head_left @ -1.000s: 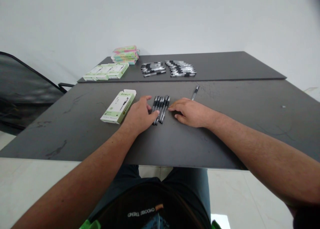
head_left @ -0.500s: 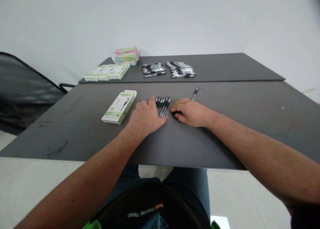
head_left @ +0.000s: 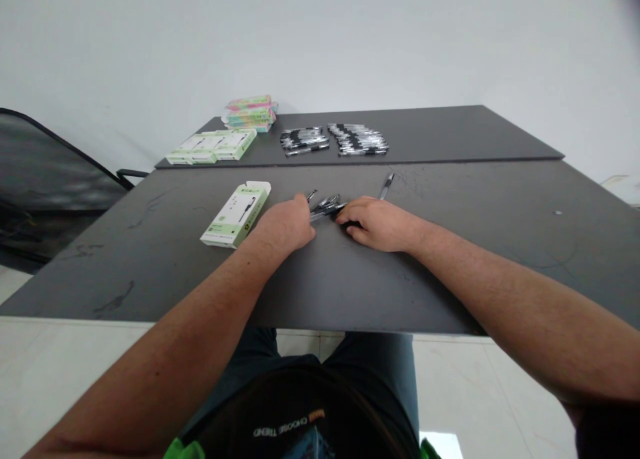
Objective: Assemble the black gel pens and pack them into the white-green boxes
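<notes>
My left hand is closed round a small bunch of black pens on the dark table, and the pens' ends stick out to the right of its fingers. My right hand lies on the table just right of the bunch, fingers curled, its fingertips touching the pens' ends. A green and white pen box lies flat to the left of my left hand. One single black pen lies apart, beyond my right hand.
On the far table lie two rows of pens, a row of green and white boxes and a stack of colourful boxes. A dark chair stands at the left. A white wall is behind.
The pens lay flat in a row a second ago. My left hand slid over them and closed, gathering them into a bunch that now tilts. My right hand has hardly moved.
</notes>
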Tool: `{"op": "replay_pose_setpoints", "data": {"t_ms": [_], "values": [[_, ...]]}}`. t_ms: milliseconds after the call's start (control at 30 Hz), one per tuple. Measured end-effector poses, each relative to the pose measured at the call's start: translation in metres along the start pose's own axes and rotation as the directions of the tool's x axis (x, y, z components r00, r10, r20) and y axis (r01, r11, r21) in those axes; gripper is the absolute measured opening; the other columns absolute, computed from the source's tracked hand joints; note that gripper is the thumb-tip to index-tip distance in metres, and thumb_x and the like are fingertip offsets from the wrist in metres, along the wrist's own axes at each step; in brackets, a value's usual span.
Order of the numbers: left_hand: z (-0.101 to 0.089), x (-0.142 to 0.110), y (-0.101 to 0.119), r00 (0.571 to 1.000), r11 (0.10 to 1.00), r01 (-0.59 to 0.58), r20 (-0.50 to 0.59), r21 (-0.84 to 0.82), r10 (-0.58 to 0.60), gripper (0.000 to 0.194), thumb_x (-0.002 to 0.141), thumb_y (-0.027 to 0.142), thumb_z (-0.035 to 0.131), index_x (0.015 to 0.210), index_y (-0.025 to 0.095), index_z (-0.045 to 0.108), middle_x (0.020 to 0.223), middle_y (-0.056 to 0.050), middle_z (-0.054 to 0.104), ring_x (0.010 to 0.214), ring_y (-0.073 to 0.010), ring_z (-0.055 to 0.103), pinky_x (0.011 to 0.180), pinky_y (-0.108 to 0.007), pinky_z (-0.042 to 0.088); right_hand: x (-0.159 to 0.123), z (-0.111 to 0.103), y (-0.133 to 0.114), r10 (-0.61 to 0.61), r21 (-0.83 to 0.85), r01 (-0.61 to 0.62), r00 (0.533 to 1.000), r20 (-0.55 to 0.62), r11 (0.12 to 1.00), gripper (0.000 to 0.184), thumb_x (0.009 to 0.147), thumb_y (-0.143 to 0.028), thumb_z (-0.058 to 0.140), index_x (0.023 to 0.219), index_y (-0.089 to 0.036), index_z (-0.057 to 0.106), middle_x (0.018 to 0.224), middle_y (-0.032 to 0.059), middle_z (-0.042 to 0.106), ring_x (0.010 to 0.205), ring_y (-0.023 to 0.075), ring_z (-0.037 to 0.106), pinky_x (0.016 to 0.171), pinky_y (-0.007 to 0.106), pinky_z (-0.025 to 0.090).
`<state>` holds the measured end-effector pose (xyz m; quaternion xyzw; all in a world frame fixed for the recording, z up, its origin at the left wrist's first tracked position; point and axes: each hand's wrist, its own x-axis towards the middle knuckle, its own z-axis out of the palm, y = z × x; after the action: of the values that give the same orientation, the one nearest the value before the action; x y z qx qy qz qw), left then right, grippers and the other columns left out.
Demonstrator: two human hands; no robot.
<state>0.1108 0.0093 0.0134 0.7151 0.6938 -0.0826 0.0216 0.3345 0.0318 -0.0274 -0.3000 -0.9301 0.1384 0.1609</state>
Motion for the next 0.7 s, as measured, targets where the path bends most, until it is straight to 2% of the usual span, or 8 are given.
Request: {"op": "replay_pose_setpoints", "data": {"t_ms": [200, 300, 367, 400, 467, 567, 633, 700], "values": [[0.009, 0.002, -0.004, 0.999, 0.999, -0.034, -0.036, -0.043, 0.032, 0.04, 0.089, 0.02, 0.075, 0.129, 0.015, 0.071, 0.115, -0.023, 0.085, 0.114, -0.0415, 0.083, 0.095, -0.045, 0.065, 0.0, -0.001, -0.001, 0.036, -0.006, -0.036, 0.999, -0.014, 0.999, 0.029, 0.097, -0.011, 0.068, 0.117, -0.021, 0.087, 0.125, 0.0115, 0.087, 0.124, 0.03, 0.08, 0.118, 0.046, 0.058], [0.014, 0.005, -0.009, 0.997, 0.993, -0.048, -0.071, -0.106, 0.04, 0.032, 0.092, 0.022, 0.072, 0.122, 0.014, 0.074, 0.119, -0.026, 0.083, 0.117, -0.0426, 0.081, 0.099, -0.047, 0.064, -0.001, -0.003, -0.001, 0.189, 0.055, -0.186, 0.981, -0.049, 0.981, 0.022, 0.099, -0.016, 0.068, 0.104, -0.025, 0.087, 0.115, 0.0069, 0.089, 0.116, 0.0289, 0.082, 0.11, 0.043, 0.061], [0.014, 0.007, -0.012, 0.995, 0.983, -0.059, -0.089, -0.173, 0.045, 0.026, 0.092, 0.022, 0.071, 0.116, 0.014, 0.076, 0.118, -0.025, 0.083, 0.116, -0.0426, 0.081, 0.101, -0.048, 0.064, 0.0, -0.003, -0.002, 0.33, 0.204, -0.313, 0.942, -0.058, 0.928, 0.016, 0.1, -0.022, 0.07, 0.099, -0.025, 0.086, 0.104, 0.0046, 0.088, 0.102, 0.0267, 0.083, 0.099, 0.041, 0.064], [0.013, 0.007, -0.012, 0.994, 0.975, -0.069, -0.098, -0.213, 0.049, 0.024, 0.093, 0.023, 0.07, 0.115, 0.015, 0.077, 0.117, -0.024, 0.083, 0.115, -0.0419, 0.081, 0.101, -0.048, 0.064, 0.001, -0.001, -0.003, 0.406, 0.33, -0.368, 0.912, -0.053, 0.87, 0.013, 0.1, -0.026, 0.072, 0.102, -0.024, 0.084, 0.099, 0.0041, 0.087, 0.094, 0.0253, 0.082, 0.092, 0.04, 0.065], [0.011, 0.005, -0.011, 0.99, 0.949, -0.102, -0.119, -0.297, 0.069, 0.024, 0.096, 0.023, 0.068, 0.116, 0.016, 0.077, 0.114, -0.021, 0.084, 0.113, -0.0395, 0.081, 0.099, -0.046, 0.064, 0.005, 0.003, -0.007, 0.526, 0.634, -0.4, 0.85, -0.013, 0.662, 0.021, 0.098, -0.035, 0.079, 0.115, -0.023, 0.081, 0.096, 0.0041, 0.085, 0.086, 0.0227, 0.08, 0.081, 0.037, 0.068], [0.01, 0.0, -0.002, 0.981, 0.895, -0.179, -0.148, -0.408, 0.129, 0.024, 0.099, 0.023, 0.064, 0.119, 0.016, 0.075, 0.112, -0.017, 0.084, 0.109, -0.0362, 0.082, 0.094, -0.043, 0.065, 0.017, 0.009, -0.019, 0.563, 0.923, -0.259, 0.825, 0.059, 0.283, 0.049, 0.089, -0.049, 0.091, 0.127, -0.025, 0.072, 0.107, 0.0054, 0.084, 0.093, 0.0214, 0.081, 0.08, 0.034, 0.07], [0.013, -0.003, 0.007, 0.968, 0.852, -0.244, -0.173, -0.463, 0.183, 0.027, 0.099, 0.019, 0.064, 0.124, 0.014, 0.074, 0.115, -0.017, 0.084, 0.109, -0.0342, 0.082, 0.095, -0.042, 0.065, 0.029, 0.012, -0.028, 0.573, 0.972, -0.175, 0.817, 0.055, 0.156, 0.051, 0.085, -0.052, 0.095, 0.121, -0.027, 0.069, 0.111, 0.0056, 0.085, 0.096, 0.0212, 0.081, 0.085, 0.035, 0.07], [0.017, -0.003, 0.018, 0.949, 0.809, -0.31, -0.219, -0.5, 0.229, 0.039, 0.098, 0.013, 0.063, 0.136, 0.01, 0.07, 0.126, -0.019, 0.082, 0.118, -0.0325, 0.081, 0.102, -0.04, 0.065, 0.043, 0.015, -0.037, 0.631, 0.985, -0.128, 0.776, 0.025, 0.119, 0.041, 0.088, -0.047, 0.092, 0.114, -0.025, 0.069, 0.11, 0.0067, 0.085, 0.096, 0.0219, 0.082, 0.091, 0.037, 0.07]]}}
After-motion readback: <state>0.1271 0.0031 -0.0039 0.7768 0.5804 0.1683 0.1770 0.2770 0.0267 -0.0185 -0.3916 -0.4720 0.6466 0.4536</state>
